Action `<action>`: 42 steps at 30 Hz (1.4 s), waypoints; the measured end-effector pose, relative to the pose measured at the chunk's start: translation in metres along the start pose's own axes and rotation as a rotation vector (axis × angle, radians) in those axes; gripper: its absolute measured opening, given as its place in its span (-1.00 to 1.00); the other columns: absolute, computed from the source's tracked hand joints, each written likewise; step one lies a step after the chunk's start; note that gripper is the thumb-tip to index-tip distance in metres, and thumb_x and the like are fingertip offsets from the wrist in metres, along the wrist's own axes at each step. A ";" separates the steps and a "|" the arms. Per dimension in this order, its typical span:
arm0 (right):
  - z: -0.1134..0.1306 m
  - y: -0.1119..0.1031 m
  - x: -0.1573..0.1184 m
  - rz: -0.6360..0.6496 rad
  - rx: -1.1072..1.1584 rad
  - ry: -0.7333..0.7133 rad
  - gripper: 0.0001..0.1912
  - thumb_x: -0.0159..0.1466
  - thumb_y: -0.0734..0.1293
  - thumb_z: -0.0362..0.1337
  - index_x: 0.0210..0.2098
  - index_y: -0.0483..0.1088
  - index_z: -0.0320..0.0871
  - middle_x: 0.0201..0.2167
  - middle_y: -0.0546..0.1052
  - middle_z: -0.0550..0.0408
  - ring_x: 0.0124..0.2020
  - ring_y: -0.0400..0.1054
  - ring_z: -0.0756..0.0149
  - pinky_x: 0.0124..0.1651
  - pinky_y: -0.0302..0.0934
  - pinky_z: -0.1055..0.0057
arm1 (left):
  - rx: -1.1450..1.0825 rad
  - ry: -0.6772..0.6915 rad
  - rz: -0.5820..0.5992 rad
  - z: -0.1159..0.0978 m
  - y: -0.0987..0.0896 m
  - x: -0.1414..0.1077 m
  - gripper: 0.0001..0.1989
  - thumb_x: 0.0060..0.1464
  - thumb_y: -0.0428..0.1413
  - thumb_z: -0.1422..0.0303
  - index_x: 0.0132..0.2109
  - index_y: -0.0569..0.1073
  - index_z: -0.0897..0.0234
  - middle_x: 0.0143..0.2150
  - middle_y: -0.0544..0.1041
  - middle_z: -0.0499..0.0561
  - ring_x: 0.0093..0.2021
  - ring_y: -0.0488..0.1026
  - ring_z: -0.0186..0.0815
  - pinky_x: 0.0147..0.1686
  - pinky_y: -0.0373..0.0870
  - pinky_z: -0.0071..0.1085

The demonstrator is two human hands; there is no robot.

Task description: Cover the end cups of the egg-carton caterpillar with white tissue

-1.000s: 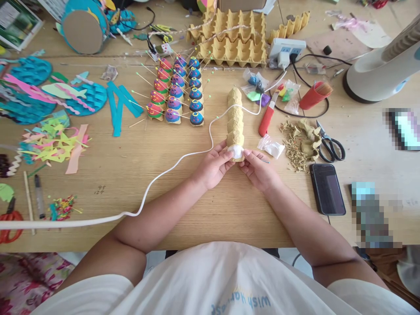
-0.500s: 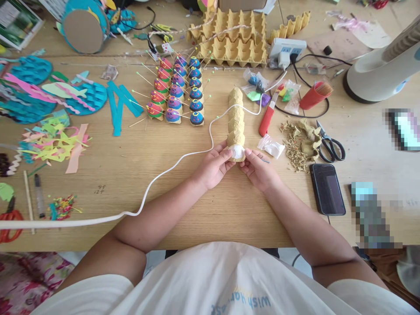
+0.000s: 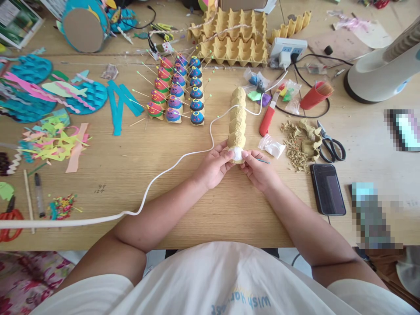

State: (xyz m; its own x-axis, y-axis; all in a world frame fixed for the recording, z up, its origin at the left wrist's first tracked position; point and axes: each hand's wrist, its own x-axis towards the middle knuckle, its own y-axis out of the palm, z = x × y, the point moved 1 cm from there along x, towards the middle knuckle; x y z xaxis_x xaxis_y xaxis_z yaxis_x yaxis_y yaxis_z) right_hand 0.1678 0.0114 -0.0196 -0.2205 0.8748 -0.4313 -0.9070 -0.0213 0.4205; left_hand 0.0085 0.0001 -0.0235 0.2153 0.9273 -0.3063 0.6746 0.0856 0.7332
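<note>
A strip of yellow egg carton (image 3: 237, 118) points away from me on the table, its near cup between my hands. White clay (image 3: 236, 153) covers the front of that near cup. My left hand (image 3: 215, 164) grips the strip's left side, thumb pressed on the clay's edge. On the right side my right hand (image 3: 257, 168) holds the same cup, its thumb also against the clay. A thin bluish stick (image 3: 263, 161) pokes out from the right hand's fingers. The fingertips beneath the cup are partly hidden. A white cable (image 3: 226, 111) crosses over the strip.
Painted carton strips (image 3: 175, 89) with pins stand left of centre. To the right lie a clay bag (image 3: 272, 146), a red utility knife (image 3: 267, 120), scissors (image 3: 332, 146) and a phone (image 3: 328, 189). Egg trays (image 3: 232, 39) and a power strip (image 3: 287, 49) are farther back.
The carton strip has shifted very slightly right. My right thumb has moved a little left onto the white clay, and the visible clay patch looks smaller.
</note>
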 end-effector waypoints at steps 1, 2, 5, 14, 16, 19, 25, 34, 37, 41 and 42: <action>0.000 0.000 0.000 0.000 -0.006 -0.002 -0.41 -0.17 0.77 0.13 -0.49 0.49 -0.11 -0.58 0.46 0.27 -0.51 0.29 0.53 -0.47 0.17 0.51 | -0.002 -0.001 -0.001 0.000 0.000 0.000 -0.20 0.02 0.51 0.39 0.39 0.48 0.03 -0.12 0.72 -0.10 -0.20 0.60 -0.41 -0.21 0.46 -0.49; 0.000 0.000 0.000 0.001 -0.007 -0.004 -0.40 -0.17 0.77 0.13 -0.50 0.48 -0.11 -0.58 0.46 0.27 -0.51 0.28 0.53 -0.47 0.17 0.51 | -0.005 -0.004 0.001 0.000 0.000 0.000 -0.19 0.02 0.51 0.39 0.39 0.48 0.03 -0.12 0.72 -0.10 -0.20 0.60 -0.41 -0.21 0.46 -0.50; 0.000 0.001 0.000 -0.004 0.014 -0.003 -0.41 -0.17 0.78 0.12 -0.49 0.49 -0.12 -0.57 0.46 0.27 -0.51 0.28 0.54 -0.45 0.18 0.52 | -0.012 -0.014 0.024 -0.001 0.000 0.000 -0.21 0.03 0.51 0.37 0.39 0.49 0.04 -0.11 0.72 -0.10 -0.19 0.61 -0.43 -0.22 0.48 -0.53; 0.002 -0.002 0.001 0.016 0.076 0.007 -0.46 -0.07 0.75 0.11 -0.43 0.52 -0.10 -0.50 0.51 0.25 -0.48 0.29 0.51 -0.40 0.24 0.48 | -0.014 -0.044 0.035 -0.004 -0.001 -0.001 -0.32 0.17 0.41 0.42 0.39 0.49 0.07 -0.02 0.74 -0.05 -0.11 0.66 -0.42 -0.15 0.56 -0.56; 0.002 -0.003 0.001 0.020 0.089 0.011 -0.47 -0.03 0.73 0.12 -0.43 0.51 -0.09 -0.48 0.53 0.24 -0.46 0.32 0.49 -0.38 0.27 0.47 | -0.008 -0.041 0.024 -0.005 0.001 -0.001 -0.31 0.17 0.40 0.43 0.40 0.48 0.06 -0.02 0.74 -0.05 -0.12 0.67 -0.43 -0.16 0.56 -0.57; 0.002 -0.004 0.001 0.032 0.083 0.016 -0.49 -0.03 0.74 0.08 -0.43 0.51 -0.09 -0.49 0.52 0.24 -0.46 0.33 0.49 -0.38 0.27 0.47 | -0.001 -0.031 -0.001 -0.005 0.002 -0.001 -0.31 0.17 0.40 0.45 0.41 0.47 0.04 -0.04 0.73 -0.06 -0.15 0.66 -0.45 -0.17 0.56 -0.57; 0.002 -0.004 0.002 0.034 0.096 0.025 -0.50 -0.06 0.76 0.05 -0.40 0.56 -0.10 -0.50 0.51 0.25 -0.46 0.32 0.51 -0.37 0.27 0.50 | -0.014 -0.032 -0.050 -0.002 0.000 -0.001 -0.27 0.09 0.44 0.53 0.38 0.50 0.11 -0.12 0.72 -0.10 -0.22 0.63 -0.49 -0.18 0.57 -0.59; 0.003 -0.005 0.001 0.059 0.100 0.032 -0.53 -0.04 0.76 0.04 -0.40 0.56 -0.09 -0.46 0.56 0.22 -0.43 0.35 0.49 -0.34 0.30 0.49 | -0.026 -0.026 -0.047 -0.004 0.000 0.000 -0.27 0.09 0.43 0.54 0.38 0.51 0.10 -0.12 0.72 -0.10 -0.20 0.63 -0.48 -0.15 0.56 -0.56; 0.004 -0.005 0.001 0.046 0.087 0.031 -0.50 -0.11 0.78 0.05 -0.42 0.58 -0.08 -0.50 0.54 0.24 -0.45 0.33 0.49 -0.38 0.29 0.51 | -0.043 -0.032 -0.005 -0.006 0.002 -0.001 -0.31 0.11 0.43 0.51 0.36 0.53 0.14 -0.10 0.73 -0.07 -0.20 0.64 -0.47 -0.18 0.57 -0.59; 0.004 -0.005 0.001 0.040 0.104 0.030 -0.49 -0.13 0.79 0.03 -0.43 0.57 -0.10 -0.52 0.53 0.24 -0.46 0.33 0.51 -0.39 0.29 0.53 | -0.051 -0.028 0.031 -0.007 0.004 -0.001 -0.37 0.17 0.40 0.49 0.36 0.53 0.18 -0.08 0.74 -0.05 -0.20 0.65 -0.48 -0.20 0.59 -0.60; 0.004 -0.004 0.001 0.046 0.110 0.034 -0.48 -0.13 0.79 0.04 -0.42 0.58 -0.11 -0.51 0.54 0.24 -0.45 0.34 0.52 -0.37 0.30 0.54 | -0.047 -0.029 0.027 -0.007 0.004 -0.001 -0.38 0.18 0.39 0.50 0.36 0.53 0.18 -0.09 0.74 -0.05 -0.20 0.65 -0.48 -0.20 0.59 -0.61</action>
State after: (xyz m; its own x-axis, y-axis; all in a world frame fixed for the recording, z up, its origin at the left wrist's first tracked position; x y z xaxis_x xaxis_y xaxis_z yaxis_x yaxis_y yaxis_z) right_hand 0.1730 0.0145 -0.0189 -0.2746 0.8573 -0.4355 -0.8510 -0.0059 0.5251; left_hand 0.0056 0.0017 -0.0161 0.2542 0.9184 -0.3031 0.6343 0.0782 0.7691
